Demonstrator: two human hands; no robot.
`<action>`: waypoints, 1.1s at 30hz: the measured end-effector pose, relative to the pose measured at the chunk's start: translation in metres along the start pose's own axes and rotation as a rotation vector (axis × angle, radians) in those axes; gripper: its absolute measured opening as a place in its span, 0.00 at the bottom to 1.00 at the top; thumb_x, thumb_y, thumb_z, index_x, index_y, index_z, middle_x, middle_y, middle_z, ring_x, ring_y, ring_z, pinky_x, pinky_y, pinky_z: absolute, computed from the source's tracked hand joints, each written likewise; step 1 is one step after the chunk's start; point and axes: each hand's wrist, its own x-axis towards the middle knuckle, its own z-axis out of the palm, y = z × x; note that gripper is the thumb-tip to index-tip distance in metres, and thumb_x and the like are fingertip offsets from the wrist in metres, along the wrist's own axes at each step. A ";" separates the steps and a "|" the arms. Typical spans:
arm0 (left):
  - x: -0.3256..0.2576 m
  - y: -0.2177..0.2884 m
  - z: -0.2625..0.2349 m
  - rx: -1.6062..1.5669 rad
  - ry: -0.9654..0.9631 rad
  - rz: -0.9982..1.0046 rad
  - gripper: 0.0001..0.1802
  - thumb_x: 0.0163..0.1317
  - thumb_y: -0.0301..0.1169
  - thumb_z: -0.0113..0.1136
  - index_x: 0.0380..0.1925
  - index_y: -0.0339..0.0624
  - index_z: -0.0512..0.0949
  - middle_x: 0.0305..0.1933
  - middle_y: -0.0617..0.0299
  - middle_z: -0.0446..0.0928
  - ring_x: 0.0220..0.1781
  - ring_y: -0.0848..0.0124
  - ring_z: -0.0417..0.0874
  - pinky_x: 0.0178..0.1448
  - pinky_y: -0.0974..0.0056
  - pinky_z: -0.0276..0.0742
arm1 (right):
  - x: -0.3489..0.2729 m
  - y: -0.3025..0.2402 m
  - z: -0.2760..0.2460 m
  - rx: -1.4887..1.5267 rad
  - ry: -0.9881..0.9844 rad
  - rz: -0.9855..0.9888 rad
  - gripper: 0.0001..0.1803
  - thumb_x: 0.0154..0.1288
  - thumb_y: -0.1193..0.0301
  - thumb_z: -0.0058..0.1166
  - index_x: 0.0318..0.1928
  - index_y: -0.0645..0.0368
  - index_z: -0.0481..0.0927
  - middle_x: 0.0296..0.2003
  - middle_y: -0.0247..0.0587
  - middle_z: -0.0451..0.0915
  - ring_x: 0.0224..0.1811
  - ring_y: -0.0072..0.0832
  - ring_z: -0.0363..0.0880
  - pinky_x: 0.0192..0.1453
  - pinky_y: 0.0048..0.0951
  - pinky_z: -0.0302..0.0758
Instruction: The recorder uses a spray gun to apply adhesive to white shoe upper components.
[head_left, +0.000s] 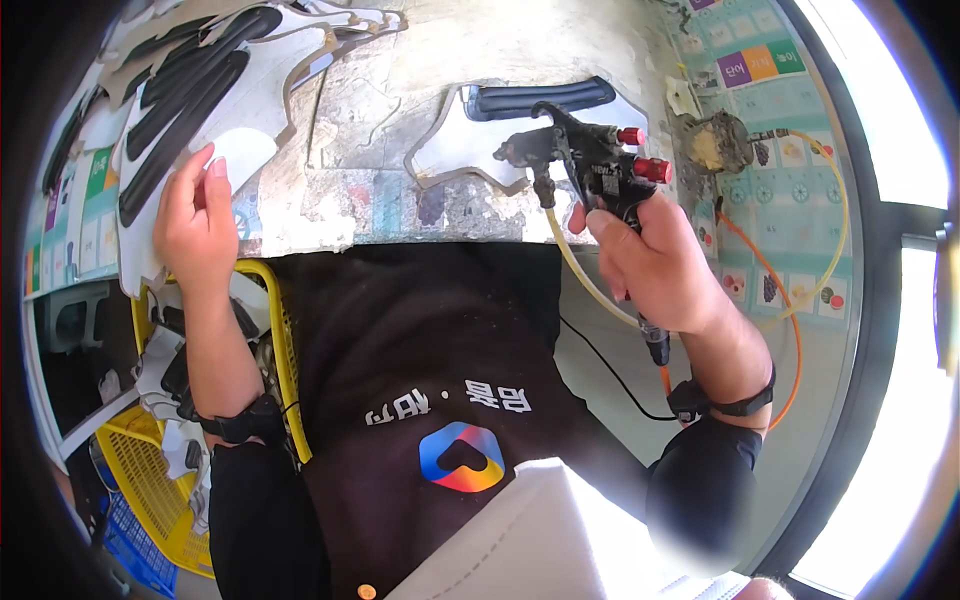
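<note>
My right hand (655,262) is wrapped round the grip of a black spray gun (600,165) with two red knobs. The gun's nozzle points left, above the near part of the worktable. Below and behind it lies a flat white cut panel (470,145) with a dark padded strip (540,98) on it. Over at the left, my left hand (198,220) rests against a stack of similar white panels (262,85) with long black padded strips (190,120). Its fingers are stretched upward by a rounded white edge; the finger undersides are hidden.
A glue-crusted pot (718,143) sits at the table's right, joined to a yellowish hose (842,200). An orange hose (795,350) hangs at the right. Yellow baskets (290,370) with more pieces stand below left, above a blue basket (135,540). The stained worktable (300,215) spans the front.
</note>
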 end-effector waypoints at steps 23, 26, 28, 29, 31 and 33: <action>-0.002 -0.007 -0.003 0.048 -0.169 -0.035 0.12 0.73 0.31 0.61 0.49 0.35 0.84 0.41 0.56 0.85 0.40 0.70 0.86 0.45 0.67 0.81 | 0.007 0.061 -0.053 0.178 0.330 0.183 0.08 0.71 0.69 0.52 0.40 0.62 0.77 0.15 0.31 0.67 0.12 0.21 0.67 0.17 0.30 0.64; -0.001 -0.001 0.000 -0.001 -0.085 0.024 0.09 0.71 0.29 0.62 0.46 0.36 0.84 0.35 0.57 0.83 0.33 0.69 0.84 0.37 0.66 0.78 | 0.011 0.069 -0.062 0.173 0.362 0.210 0.08 0.71 0.68 0.52 0.40 0.61 0.77 0.15 0.31 0.67 0.12 0.22 0.66 0.17 0.30 0.64; -0.001 0.000 0.001 0.005 -0.095 0.029 0.10 0.71 0.29 0.62 0.46 0.35 0.84 0.35 0.57 0.83 0.33 0.68 0.84 0.37 0.66 0.78 | 0.016 0.080 -0.070 0.161 0.395 0.211 0.09 0.71 0.68 0.52 0.40 0.61 0.76 0.15 0.31 0.67 0.12 0.23 0.66 0.17 0.31 0.63; 0.000 0.000 0.000 0.019 -0.106 0.031 0.10 0.71 0.30 0.62 0.45 0.35 0.84 0.35 0.57 0.83 0.33 0.68 0.83 0.37 0.66 0.78 | 0.018 0.085 -0.074 0.149 0.420 0.211 0.09 0.71 0.67 0.52 0.39 0.61 0.76 0.15 0.32 0.67 0.12 0.23 0.66 0.16 0.31 0.63; -0.002 -0.007 -0.003 0.051 -0.144 0.001 0.11 0.72 0.31 0.61 0.47 0.35 0.84 0.38 0.56 0.84 0.36 0.68 0.85 0.41 0.66 0.80 | 0.023 0.094 -0.080 0.164 0.442 0.215 0.09 0.71 0.67 0.52 0.39 0.61 0.76 0.15 0.32 0.67 0.11 0.23 0.66 0.16 0.31 0.63; -0.003 -0.006 -0.001 0.074 -0.182 -0.029 0.12 0.74 0.32 0.60 0.49 0.35 0.84 0.42 0.56 0.85 0.40 0.69 0.86 0.45 0.66 0.81 | 0.026 0.103 -0.087 0.174 0.471 0.221 0.09 0.71 0.67 0.51 0.40 0.61 0.76 0.15 0.32 0.67 0.11 0.23 0.66 0.16 0.31 0.62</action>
